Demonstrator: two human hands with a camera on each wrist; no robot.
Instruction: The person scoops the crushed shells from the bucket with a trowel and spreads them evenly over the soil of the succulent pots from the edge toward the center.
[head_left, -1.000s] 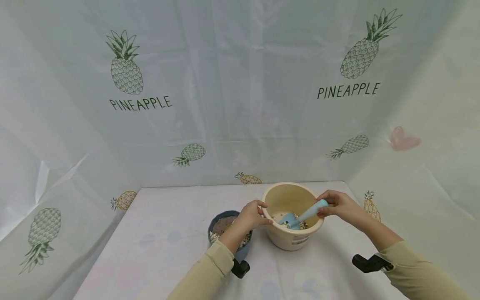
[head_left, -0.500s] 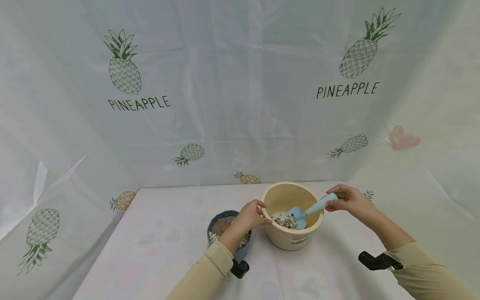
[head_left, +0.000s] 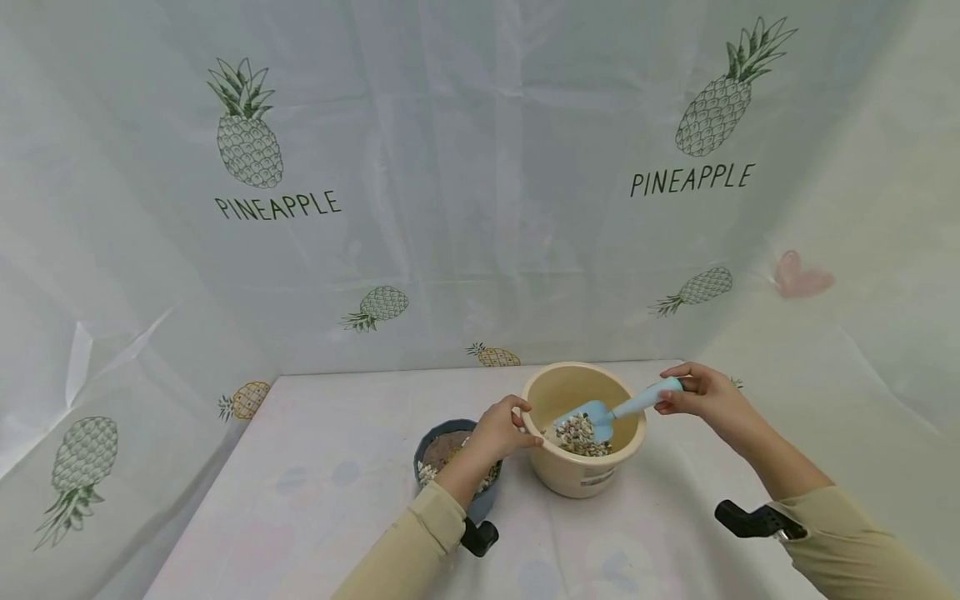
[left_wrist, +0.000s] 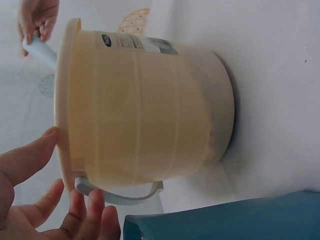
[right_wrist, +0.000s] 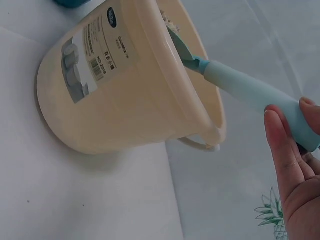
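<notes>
A cream plastic bucket stands on the table, with pebbles at its bottom. My left hand grips the bucket's left rim; in the left wrist view its thumb lies on the rim and its fingers are by the grey handle. By the end of its handle, my right hand holds a light blue scoop, pinched between thumb and fingers. The scoop's blade is inside the bucket, tilted, and carries a heap of small pebbles.
Left of the bucket stands a blue pot, partly hidden by my left forearm. Brown material and pale pebbles show in it. A pale cloth covers the table. A pineapple-print curtain hangs behind and at both sides.
My right hand has moved up and to the right with the scoop. The blade has risen from the bucket's bottom and now bears pebbles. My left hand has stayed on the rim.
</notes>
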